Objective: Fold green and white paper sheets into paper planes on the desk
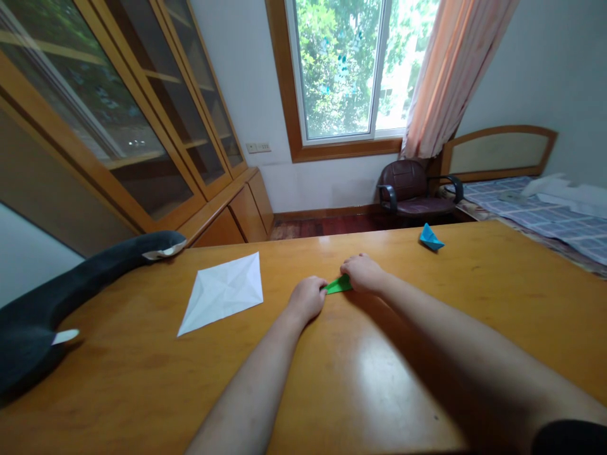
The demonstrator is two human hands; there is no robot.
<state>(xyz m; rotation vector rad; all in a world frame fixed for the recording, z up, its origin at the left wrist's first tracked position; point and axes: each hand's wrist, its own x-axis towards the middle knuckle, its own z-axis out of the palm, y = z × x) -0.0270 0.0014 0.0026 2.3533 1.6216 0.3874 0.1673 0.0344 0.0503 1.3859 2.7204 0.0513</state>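
Observation:
A small piece of folded green paper (338, 285) lies low over the table between my two hands. My left hand (308, 297) is closed on its left end, with the fingertips at the paper's edge. My right hand (363, 273) grips the right end, its fingers curled and covering that part. To the left, a creased white paper sheet (227, 289) rests flat on the wood. A blue folded paper boat (430, 237) sits near the far edge, to the right of my right hand.
A dark plush toy (90, 278) with white parts stretches along the left side of the wooden table (322, 392). Beyond the far edge stand a brown armchair (408, 183), a bed (559, 212) and a glass-door cabinet (156, 107).

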